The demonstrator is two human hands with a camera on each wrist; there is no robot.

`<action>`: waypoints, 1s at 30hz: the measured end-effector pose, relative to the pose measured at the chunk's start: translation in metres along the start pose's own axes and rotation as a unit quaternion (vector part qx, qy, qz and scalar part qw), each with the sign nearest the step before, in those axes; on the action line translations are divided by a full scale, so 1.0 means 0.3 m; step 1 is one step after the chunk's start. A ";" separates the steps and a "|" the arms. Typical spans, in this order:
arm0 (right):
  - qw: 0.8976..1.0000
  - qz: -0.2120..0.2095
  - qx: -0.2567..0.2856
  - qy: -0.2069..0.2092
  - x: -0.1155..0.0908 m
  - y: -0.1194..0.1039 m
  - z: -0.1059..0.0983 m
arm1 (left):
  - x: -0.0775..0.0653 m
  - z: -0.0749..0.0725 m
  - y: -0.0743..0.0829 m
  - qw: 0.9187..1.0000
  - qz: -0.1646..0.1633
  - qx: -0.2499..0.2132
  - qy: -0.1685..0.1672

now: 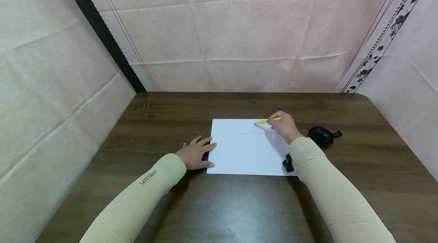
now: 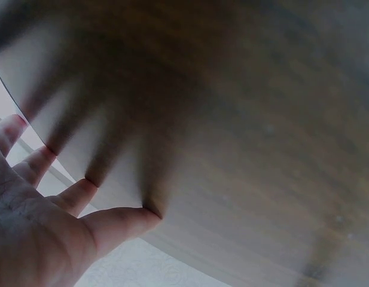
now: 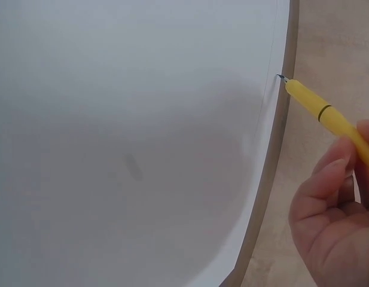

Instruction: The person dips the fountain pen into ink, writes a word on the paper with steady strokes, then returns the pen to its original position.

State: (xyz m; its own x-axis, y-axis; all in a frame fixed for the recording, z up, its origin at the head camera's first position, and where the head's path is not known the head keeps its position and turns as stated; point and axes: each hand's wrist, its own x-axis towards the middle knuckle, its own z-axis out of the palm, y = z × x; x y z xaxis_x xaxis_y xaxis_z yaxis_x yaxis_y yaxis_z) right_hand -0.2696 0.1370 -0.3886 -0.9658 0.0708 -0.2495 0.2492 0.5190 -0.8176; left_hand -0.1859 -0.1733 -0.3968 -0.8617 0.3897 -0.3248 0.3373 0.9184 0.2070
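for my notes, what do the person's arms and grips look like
Left sleeve and right sleeve are long, pale yellow; the left bears dark lettering. A black device shows by the right cuff. Left grip and right grip are ungloved.

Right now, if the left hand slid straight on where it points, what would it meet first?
Past the white paper under its fingertips, probably the right hand; spread fingers leave the exact line unclear.

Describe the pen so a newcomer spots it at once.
On the brown table lies a white sheet. Near its far edge, the right hand holds the pen. It is slim and bright yellow, unlike the white sheet or the black object farther right.
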 end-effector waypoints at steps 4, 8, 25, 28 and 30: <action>1.000 -0.003 0.001 0.000 -0.005 0.001 -0.002 | 0.001 -0.001 0.001 1.000 0.001 0.000 0.000; 1.000 -0.005 0.002 -0.010 -0.011 0.002 -0.007 | 0.001 0.001 -0.001 1.000 0.001 0.001 0.000; 0.999 -0.020 -0.027 -0.021 -0.037 0.013 -0.018 | 0.008 0.013 -0.010 1.000 0.000 0.000 0.002; 0.999 -0.022 -0.031 -0.021 -0.040 0.015 -0.017 | 0.007 0.011 -0.009 1.000 0.000 -0.003 0.001; 0.999 -0.023 -0.032 -0.021 -0.045 0.014 -0.018 | 0.005 0.009 -0.007 1.000 -0.001 -0.004 0.000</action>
State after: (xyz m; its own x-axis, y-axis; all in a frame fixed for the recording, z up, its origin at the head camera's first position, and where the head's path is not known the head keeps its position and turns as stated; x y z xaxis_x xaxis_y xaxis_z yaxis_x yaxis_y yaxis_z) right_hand -0.2560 0.1430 -0.3859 -0.9720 0.0102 -0.2349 0.1980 0.5744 -0.7943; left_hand -0.1869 -0.1745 -0.4002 -0.8620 0.3887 -0.3254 0.3332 0.9182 0.2141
